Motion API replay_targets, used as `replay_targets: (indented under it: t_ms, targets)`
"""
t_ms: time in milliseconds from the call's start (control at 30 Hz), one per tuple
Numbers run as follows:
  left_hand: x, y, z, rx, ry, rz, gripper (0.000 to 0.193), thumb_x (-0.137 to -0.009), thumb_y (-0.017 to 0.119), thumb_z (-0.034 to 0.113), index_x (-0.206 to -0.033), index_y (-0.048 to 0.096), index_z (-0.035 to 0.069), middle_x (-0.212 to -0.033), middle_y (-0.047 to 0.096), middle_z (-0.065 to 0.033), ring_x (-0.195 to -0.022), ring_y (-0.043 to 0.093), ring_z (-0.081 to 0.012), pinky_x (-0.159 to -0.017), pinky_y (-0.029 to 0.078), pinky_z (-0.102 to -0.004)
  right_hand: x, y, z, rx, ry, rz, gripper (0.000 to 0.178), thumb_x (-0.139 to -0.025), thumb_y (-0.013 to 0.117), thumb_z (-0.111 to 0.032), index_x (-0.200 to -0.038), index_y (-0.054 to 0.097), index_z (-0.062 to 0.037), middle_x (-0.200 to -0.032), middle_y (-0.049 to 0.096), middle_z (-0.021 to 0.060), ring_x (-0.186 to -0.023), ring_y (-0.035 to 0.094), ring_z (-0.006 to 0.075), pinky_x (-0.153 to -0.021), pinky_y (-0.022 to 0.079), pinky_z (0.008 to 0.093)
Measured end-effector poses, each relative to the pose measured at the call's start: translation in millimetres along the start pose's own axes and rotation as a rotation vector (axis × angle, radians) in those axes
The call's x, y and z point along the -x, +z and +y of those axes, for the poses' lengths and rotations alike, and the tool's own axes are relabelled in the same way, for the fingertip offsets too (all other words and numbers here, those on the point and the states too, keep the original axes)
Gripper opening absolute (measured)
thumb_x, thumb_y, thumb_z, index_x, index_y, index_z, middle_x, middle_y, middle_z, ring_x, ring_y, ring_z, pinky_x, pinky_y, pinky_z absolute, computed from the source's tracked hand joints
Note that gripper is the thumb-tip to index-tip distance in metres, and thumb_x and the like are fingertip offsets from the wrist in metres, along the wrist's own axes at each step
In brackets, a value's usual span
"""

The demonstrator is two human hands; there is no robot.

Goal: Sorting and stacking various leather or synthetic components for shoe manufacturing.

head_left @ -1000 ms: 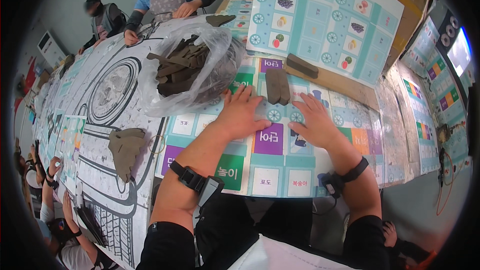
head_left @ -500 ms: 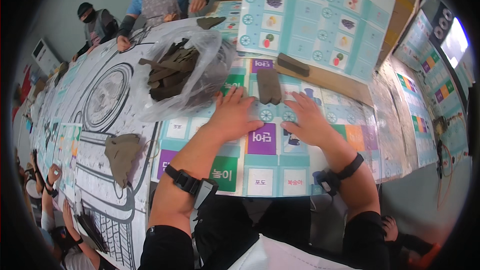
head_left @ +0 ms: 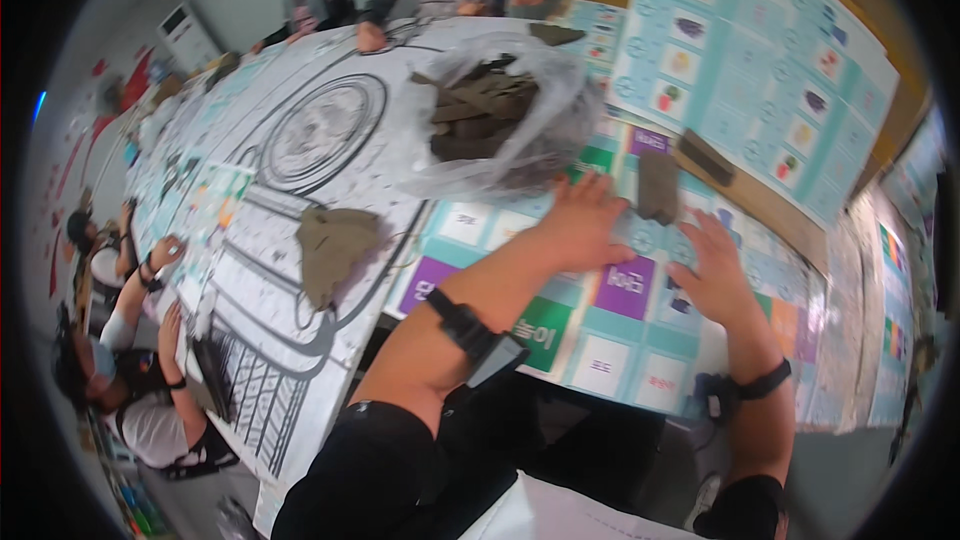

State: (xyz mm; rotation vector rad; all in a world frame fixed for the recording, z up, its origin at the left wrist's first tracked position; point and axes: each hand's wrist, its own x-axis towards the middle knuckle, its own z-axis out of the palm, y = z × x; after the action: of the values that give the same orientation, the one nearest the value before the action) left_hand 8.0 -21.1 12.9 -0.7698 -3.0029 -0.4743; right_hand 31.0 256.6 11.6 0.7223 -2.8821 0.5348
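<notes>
My left hand [head_left: 588,225] rests on the printed sheets covering the table, fingers spread, to the left of a small olive-brown fabric piece [head_left: 657,186]. On that piece's other side is my right hand [head_left: 715,272], also with fingers apart and nothing in it. The fabric piece lies flat between my hands, near the fingertips of both. A second folded brown piece [head_left: 705,157] sits just beyond it, to the right. Beyond my left hand stands a clear plastic bag [head_left: 560,145], open at the top, holding many brown fabric strips [head_left: 485,110].
A larger brown fabric piece [head_left: 336,248] lies to the left on a white sheet with black line drawings [head_left: 320,130]. A printed board [head_left: 745,70] leans at the back right. Several people are around the table, at the far side and the left.
The view has swung to the left, so the table things appear farther right and more people show at the left. My hands stay about the fabric piece, still spread.
</notes>
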Motion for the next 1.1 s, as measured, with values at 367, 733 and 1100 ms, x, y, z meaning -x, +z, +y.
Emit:
replay_targets:
  t_ms: [367,733,1100]
  targets:
    - [1.3,5.3,-1.1,0.109,-0.010,0.063,0.084,-0.078,0.077,0.056,-0.142,0.056,0.007,-0.156,0.037,-0.0271,-0.151,0.024,-0.0480,-0.121,0.014,-0.0673,0.3,-0.3,0.6,-0.004,0.011,-0.054,0.062,-0.089,0.071,-0.022,-0.144,0.050,-0.0025,-0.162,0.035,0.0212,-0.150,0.028,0.0441,-0.123,0.023,0.0524]
    - [92.9,-45.3,25.9,0.078,0.095,0.287,0.046,-0.076,0.082,0.040,-0.106,0.071,0.007,-0.110,0.067,-0.0100,-0.114,0.061,-0.0312,-0.107,0.041,-0.0489,0.1,1.9,16.1,-0.017,-0.034,-0.060,0.063,-0.089,0.069,-0.019,-0.146,0.047,-0.0026,-0.161,0.035,0.0207,-0.149,0.029,0.0428,-0.123,0.022,0.0527]
    - [555.1,-181.4,-137.1,-0.253,-0.883,0.926,0.031,-0.086,0.074,0.012,-0.112,0.071,-0.004,-0.107,0.072,-0.0143,-0.106,0.067,-0.0284,-0.097,0.050,-0.0386,2.5,2.2,15.6,0.001,0.005,-0.042,0.063,-0.089,0.069,-0.019,-0.146,0.046,-0.0038,-0.161,0.034,0.0210,-0.150,0.029,0.0435,-0.123,0.022,0.0517]
